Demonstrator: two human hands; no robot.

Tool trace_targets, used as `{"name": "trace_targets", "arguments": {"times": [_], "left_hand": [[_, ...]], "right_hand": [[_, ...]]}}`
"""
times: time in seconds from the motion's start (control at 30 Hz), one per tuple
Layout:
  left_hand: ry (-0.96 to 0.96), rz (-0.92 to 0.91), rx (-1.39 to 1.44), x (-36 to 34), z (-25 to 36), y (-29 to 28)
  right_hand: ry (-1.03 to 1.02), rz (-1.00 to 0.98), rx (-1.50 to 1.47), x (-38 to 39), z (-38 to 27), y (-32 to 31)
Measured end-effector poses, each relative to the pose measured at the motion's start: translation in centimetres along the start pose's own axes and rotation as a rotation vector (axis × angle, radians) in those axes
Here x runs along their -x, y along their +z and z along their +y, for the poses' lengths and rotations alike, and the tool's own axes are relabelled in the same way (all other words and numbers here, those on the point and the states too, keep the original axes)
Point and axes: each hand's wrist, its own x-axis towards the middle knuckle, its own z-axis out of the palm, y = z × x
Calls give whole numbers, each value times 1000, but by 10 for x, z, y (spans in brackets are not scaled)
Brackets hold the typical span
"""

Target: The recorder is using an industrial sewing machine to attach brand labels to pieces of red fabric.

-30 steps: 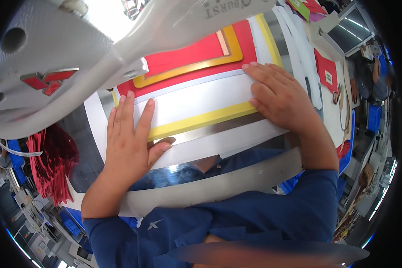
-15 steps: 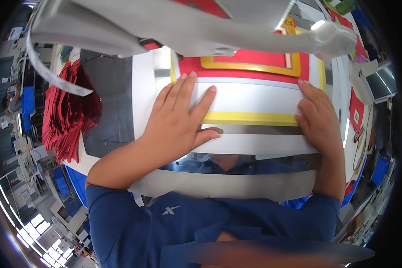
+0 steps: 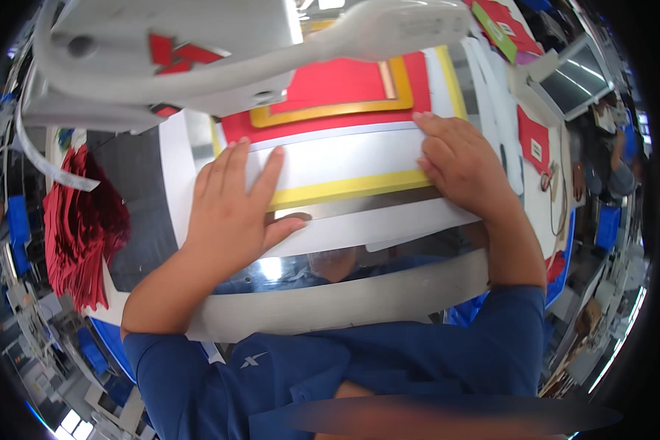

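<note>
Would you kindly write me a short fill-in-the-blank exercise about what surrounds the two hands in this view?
1. The left hand and right hand rest on a white panel with a ____ strip along its near edge.
2. The golden-yellow frame lies on a ____ sheet.
3. The bundle of dark red pieces is on the person's ____ side.

Missing words: yellow; red; left.
</note>
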Motion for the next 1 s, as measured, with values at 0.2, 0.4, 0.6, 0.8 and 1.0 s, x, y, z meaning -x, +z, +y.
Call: {"name": "trace_targets", "arguments": {"times": [0.2,0.4,0.6,0.8,1.0], "left_hand": [[39,51,-88,0,-5,-1],[40,51,-65,-3,-3,3],[37,51,-46,-5,-3,-2],[27,66,-103,-3,-6,3],[-26,103,-106,-14,-3,2]], "right_hand": [[-35,23,-21,8,-1,3],[-6,-26,-45,9,4,0],[-46,22,23,5,4,1],[-46,38,46,8,3,1],[-55,72,-7,11,4,0]]}}
